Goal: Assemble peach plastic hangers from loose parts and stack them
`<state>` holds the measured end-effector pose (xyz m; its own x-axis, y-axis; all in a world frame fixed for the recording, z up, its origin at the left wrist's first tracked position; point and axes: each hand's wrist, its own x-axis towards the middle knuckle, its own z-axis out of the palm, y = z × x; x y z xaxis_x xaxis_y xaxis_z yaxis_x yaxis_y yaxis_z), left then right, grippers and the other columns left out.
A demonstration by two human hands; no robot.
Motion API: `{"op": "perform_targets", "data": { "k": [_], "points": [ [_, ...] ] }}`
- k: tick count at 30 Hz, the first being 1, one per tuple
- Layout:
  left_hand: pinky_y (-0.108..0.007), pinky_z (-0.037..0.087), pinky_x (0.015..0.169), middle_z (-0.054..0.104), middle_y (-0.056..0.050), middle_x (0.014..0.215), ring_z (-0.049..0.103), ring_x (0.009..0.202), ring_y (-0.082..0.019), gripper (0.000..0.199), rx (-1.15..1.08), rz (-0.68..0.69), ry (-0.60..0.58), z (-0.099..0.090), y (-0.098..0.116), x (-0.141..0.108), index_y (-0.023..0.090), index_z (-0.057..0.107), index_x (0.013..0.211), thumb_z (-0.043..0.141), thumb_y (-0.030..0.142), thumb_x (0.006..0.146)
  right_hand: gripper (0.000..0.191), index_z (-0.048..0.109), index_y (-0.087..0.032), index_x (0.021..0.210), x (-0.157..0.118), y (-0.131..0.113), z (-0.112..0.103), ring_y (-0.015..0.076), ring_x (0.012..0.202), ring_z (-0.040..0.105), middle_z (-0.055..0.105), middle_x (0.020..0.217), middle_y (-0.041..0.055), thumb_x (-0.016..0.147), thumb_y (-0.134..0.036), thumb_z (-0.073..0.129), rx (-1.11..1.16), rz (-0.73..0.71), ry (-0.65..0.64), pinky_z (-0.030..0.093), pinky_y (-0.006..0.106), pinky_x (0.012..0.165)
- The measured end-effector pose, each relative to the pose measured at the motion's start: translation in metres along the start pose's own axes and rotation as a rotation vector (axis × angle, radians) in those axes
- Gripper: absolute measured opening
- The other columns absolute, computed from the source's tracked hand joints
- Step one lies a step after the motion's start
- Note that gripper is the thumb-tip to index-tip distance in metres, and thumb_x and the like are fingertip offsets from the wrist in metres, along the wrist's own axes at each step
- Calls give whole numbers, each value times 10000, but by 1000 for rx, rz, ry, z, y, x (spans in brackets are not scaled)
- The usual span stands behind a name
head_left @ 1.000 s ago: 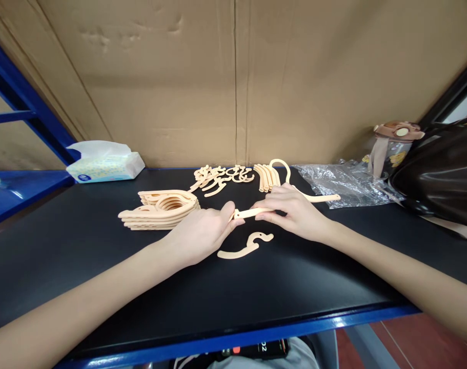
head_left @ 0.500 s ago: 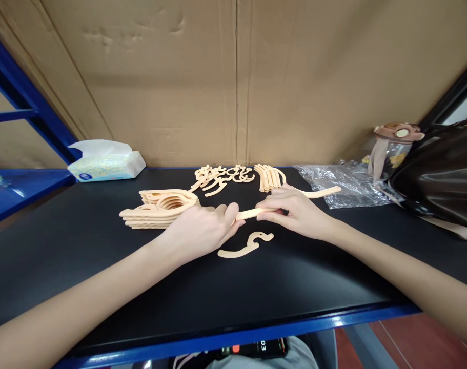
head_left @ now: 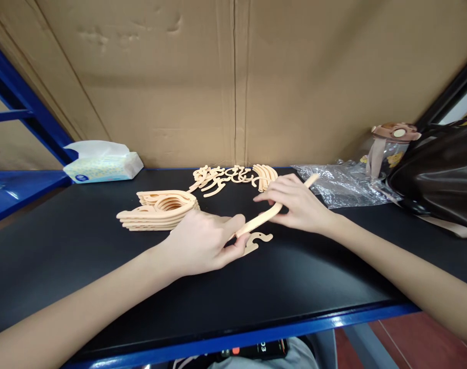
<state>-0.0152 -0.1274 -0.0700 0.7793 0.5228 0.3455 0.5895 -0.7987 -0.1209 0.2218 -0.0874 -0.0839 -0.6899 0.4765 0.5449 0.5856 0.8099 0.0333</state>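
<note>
My left hand (head_left: 214,238) is closed, pinching the lower end of a long curved beige hanger arm (head_left: 258,219) between thumb and fingers. Around the middle of that same piece is my right hand (head_left: 295,202), with the thumb below and the fingers above. The arm slants up to the right, its far end sticking out past my right hand. On the table just beyond my left fingertips lies a flat hook-shaped beige piece (head_left: 250,248), partly covered by that hand. A stack of beige hanger parts (head_left: 152,221) sits left of my left hand.
At the back of the black table (head_left: 225,302) lie a pile of small hook pieces (head_left: 214,179) and a row of curved arms (head_left: 264,176). A tissue pack (head_left: 104,165) stands back left. Clear plastic wrapping (head_left: 333,184), a bottle (head_left: 390,148) and a dark bag (head_left: 441,174) are at right.
The hanger arm has swung from nearly level to a steep slant, its right end raised. My right hand's fingers have loosened and spread somewhat. My left hand now covers more of the hook-shaped piece.
</note>
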Motion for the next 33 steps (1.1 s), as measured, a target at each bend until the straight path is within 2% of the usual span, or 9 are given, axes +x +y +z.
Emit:
{"op": "perform_targets", "data": {
  "k": [3,8,12,15,18,22,25,30,33],
  "points": [
    [-251,222,416,494,49,506,442,419,-101,205,-21,130,93,-3,4,-2,195,459,707,376,264,882,184,610,-196,1027,-1,13,-1,200,878,506,605,990,72,901,-281,506,-87,80,118,382,349,775],
    [-255,293,447,506,8,612,419,518,-130,107,-109,315,174,-7,7,-2,178,483,745,397,210,800,214,595,-238,1075,-2,19,1,203,887,505,579,1044,65,926,-307,459,-112,137,197,425,367,790],
    [-329,422,687,608,-75,881,516,822,-209,177,-52,325,144,-11,8,1,148,549,829,373,136,814,248,584,-256,1120,-2,17,4,220,1035,478,508,1210,70,934,-332,439,-142,208,233,418,397,888],
    [-413,369,911,546,-89,1207,438,1116,-263,261,0,264,142,-9,8,2,163,563,1035,387,95,854,295,538,-264,1192,-3,19,6,229,1100,465,479,1246,73,938,-360,422,-118,302,249,416,409,930],
    [-395,377,924,458,-79,1305,419,1166,-248,337,-79,118,158,-3,3,2,221,569,1083,362,52,877,324,510,-257,1221,-5,25,9,243,1133,464,478,1253,80,940,-381,405,-94,385,234,409,432,955],
    [-302,416,908,434,-67,1307,494,1111,-173,288,-390,-80,137,3,-2,1,217,555,1071,331,110,925,349,482,-247,1249,-8,28,13,255,1151,466,457,1280,90,948,-383,372,-78,457,195,415,444,954],
    [-290,420,902,488,-46,1252,537,1053,-154,242,-554,-144,76,5,-3,2,195,559,937,321,153,931,345,463,-253,1271,-7,23,15,263,1151,469,436,1312,88,944,-329,380,-99,437,147,418,456,941],
    [-284,423,875,567,-28,1147,540,1059,-176,142,-573,-187,143,5,2,4,191,491,770,564,289,844,363,452,-257,1279,-6,14,16,270,1160,461,414,1346,90,921,-224,398,-80,409,68,423,460,925],
    [-270,440,819,577,-19,1143,563,972,-151,91,-568,-190,130,7,3,4,205,496,874,559,263,845,385,428,-261,1295,-6,13,16,268,1183,444,411,1351,88,916,-206,397,-81,389,37,421,460,927]
  ]
}}
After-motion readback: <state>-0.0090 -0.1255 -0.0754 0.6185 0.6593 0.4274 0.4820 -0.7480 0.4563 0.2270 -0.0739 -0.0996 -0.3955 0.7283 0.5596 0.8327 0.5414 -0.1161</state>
